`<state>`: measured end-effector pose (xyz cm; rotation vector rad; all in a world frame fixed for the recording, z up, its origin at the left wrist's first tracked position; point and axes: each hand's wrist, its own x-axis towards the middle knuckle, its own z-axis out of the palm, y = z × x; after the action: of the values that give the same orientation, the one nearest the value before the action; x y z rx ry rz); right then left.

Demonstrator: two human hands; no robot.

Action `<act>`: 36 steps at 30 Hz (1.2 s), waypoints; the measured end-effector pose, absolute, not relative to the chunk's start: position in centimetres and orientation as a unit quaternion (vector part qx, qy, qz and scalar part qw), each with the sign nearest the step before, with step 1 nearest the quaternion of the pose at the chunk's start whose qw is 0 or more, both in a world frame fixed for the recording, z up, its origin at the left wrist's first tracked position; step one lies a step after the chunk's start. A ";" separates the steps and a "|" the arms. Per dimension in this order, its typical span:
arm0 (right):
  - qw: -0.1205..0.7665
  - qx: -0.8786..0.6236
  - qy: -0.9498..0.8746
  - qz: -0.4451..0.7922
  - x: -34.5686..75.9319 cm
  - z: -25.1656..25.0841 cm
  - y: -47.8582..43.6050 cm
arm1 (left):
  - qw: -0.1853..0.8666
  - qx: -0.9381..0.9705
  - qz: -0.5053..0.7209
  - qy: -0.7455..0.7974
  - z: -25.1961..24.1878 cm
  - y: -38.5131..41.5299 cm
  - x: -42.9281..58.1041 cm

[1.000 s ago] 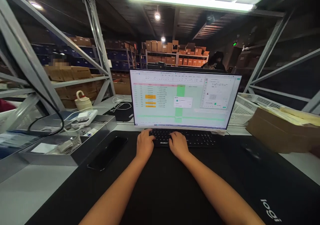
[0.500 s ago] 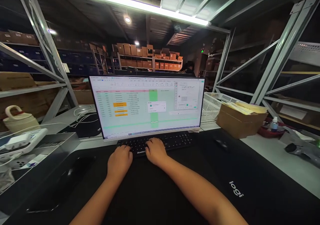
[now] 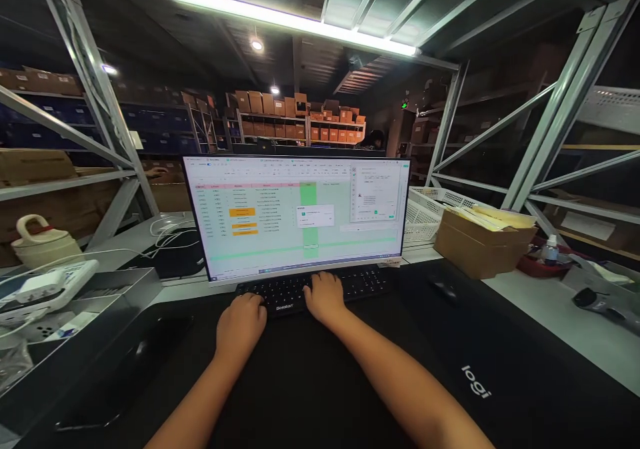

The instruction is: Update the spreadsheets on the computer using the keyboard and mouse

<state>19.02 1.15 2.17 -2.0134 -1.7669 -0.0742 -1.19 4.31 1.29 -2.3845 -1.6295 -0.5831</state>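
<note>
My left hand (image 3: 240, 324) rests at the left front edge of a black keyboard (image 3: 350, 282), fingers curled down onto the desk mat and the near keys. My right hand (image 3: 325, 297) lies on the keyboard's middle, fingers spread over the keys. Neither hand holds anything. Just behind the keyboard stands a wide monitor (image 3: 280, 236) showing a green spreadsheet with orange cells and a small dialog box. Both forearms stretch over a black desk mat (image 3: 475, 382) with a white logo.
A black mouse (image 3: 443, 290) sits right of the keyboard. A dark phone (image 3: 125, 372) lies at left beside a clear tray (image 3: 75, 329) of small items. A cardboard box (image 3: 475, 242), white baskets (image 3: 425, 212) and a handheld scanner (image 3: 603, 302) stand at right. Metal racking surrounds the desk.
The view swung right, so the monitor shifted left and the right side of the desk came into sight. My right hand slid slightly right along the keyboard; my left hand stayed at its left end.
</note>
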 end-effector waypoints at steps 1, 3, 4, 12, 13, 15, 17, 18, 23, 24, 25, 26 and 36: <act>0.224 -0.746 -0.627 -0.021 19.5 2.4 1.2 | 0.097 -0.804 -0.197 -0.552 1.3 4.4 -1.2; 0.220 -0.763 -0.608 -0.015 20.4 2.7 1.3 | 0.096 -0.802 -0.199 -0.555 1.3 4.5 -1.3; 0.220 -0.766 -0.605 -0.014 20.8 2.8 1.3 | 0.095 -0.800 -0.200 -0.557 1.3 4.5 -1.4; 0.235 -0.728 -0.643 -0.036 23.1 1.8 0.4 | 0.075 -0.758 -0.224 -0.607 1.5 4.5 -1.0; 0.239 -0.723 -0.647 -0.041 23.3 1.7 0.3 | 0.071 -0.741 -0.230 -0.627 1.4 4.6 -1.0; 0.237 -0.714 -0.657 -0.055 23.6 1.6 0.2 | 0.053 -0.705 -0.238 -0.666 1.1 4.8 -1.2; 0.226 -0.705 -0.669 -0.071 23.6 1.5 0.3 | 0.025 -0.686 -0.240 -0.687 0.8 5.0 -1.4; 0.220 -0.703 -0.672 -0.077 23.5 1.5 0.4 | 0.012 -0.684 -0.241 -0.688 0.6 5.1 -1.5; 0.211 -0.709 -0.668 -0.083 23.0 1.7 0.6 | -0.030 -0.702 -0.258 -0.663 0.4 5.6 -1.8; 0.211 -0.709 -0.668 -0.081 23.0 1.8 0.6 | -0.037 -0.701 -0.264 -0.661 0.4 5.7 -1.8; 0.211 -0.709 -0.668 -0.079 23.0 1.8 0.5 | -0.046 -0.698 -0.272 -0.661 0.4 5.8 -1.9; 0.212 -0.711 -0.666 -0.075 23.0 1.9 0.5 | -0.056 -0.691 -0.280 -0.664 0.4 5.9 -1.9; 0.236 -0.704 -0.666 -0.065 23.2 1.9 0.4 | -0.135 -0.588 -0.362 -0.711 0.3 7.6 -3.2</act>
<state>23.15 0.38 1.88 -1.9313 -1.8266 -0.1774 -3.19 7.62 0.32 -2.0260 -2.4475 -1.2465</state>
